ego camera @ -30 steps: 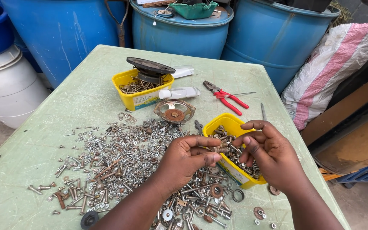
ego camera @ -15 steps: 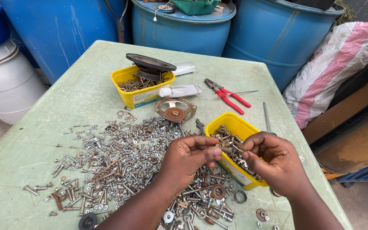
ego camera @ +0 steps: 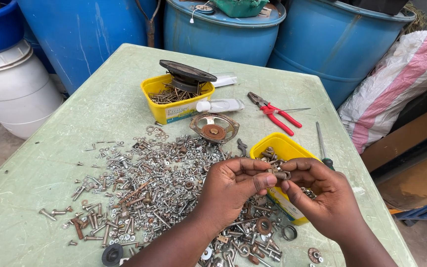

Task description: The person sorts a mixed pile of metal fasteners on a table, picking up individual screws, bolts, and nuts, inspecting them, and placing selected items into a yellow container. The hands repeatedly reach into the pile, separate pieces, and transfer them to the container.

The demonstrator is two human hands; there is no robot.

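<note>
green worktop [ego camera: 100, 106], blue drums behind. left hand [ego camera: 233, 185] and right hand [ego camera: 322, 198] both pinch rusty bolt [ego camera: 278, 174] between fingertips, long axis lying left-right, above yellow tub [ego camera: 277, 147].

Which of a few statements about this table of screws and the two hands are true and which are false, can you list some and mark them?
1. Both hands pinch one small bolt: the left hand and right hand meet on the bolt. True.
2. The red-handled pliers lie inside a yellow tub. False: they lie on the green table, beyond the near yellow tub.
3. A loose pile of screws and washers is spread on the table left of the hands. True.
4. The far yellow tub holds nothing. False: it holds nails, and a dark round disc rests on top.
5. The barrels behind the table are red. False: the barrels are blue.
</note>
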